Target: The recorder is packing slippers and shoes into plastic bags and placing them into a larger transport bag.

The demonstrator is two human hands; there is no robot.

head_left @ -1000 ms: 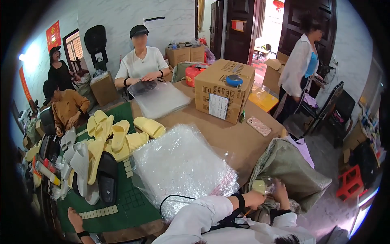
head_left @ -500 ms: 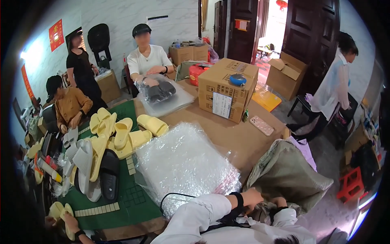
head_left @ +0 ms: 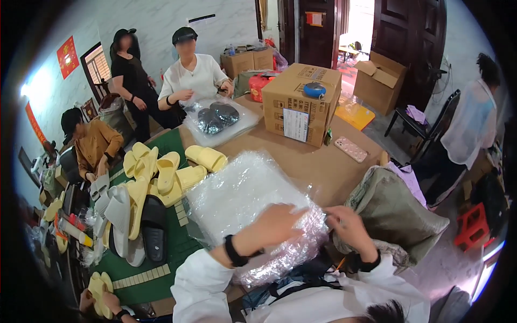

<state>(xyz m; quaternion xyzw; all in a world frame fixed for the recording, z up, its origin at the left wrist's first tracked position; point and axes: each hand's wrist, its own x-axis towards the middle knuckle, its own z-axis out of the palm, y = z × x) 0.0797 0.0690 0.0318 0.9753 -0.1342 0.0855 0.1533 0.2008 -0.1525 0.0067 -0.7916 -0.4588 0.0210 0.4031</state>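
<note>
A stack of clear plastic bags lies in front of me on the table. Over its near right part is my left hand, fingers stretched out, slightly blurred and holding nothing. At the right edge of the stack, my right hand has its fingers bent together; what lies between the fingertips is hidden. Just right of that hand slumps a grey-green woven sack. Left of the bags are yellow slippers, grey slippers and a black slipper on a green mat.
A large carton with a blue oval object on top stands across the table. Nearby lies a phone in a pink case. Co-workers sit and stand around; one is beside bagged black slippers. A red plastic stool is at far right.
Both my hands have moved up and left from the sack to the bags. The co-worker opposite has let go of the bagged black slippers. The person at right has moved further right.
</note>
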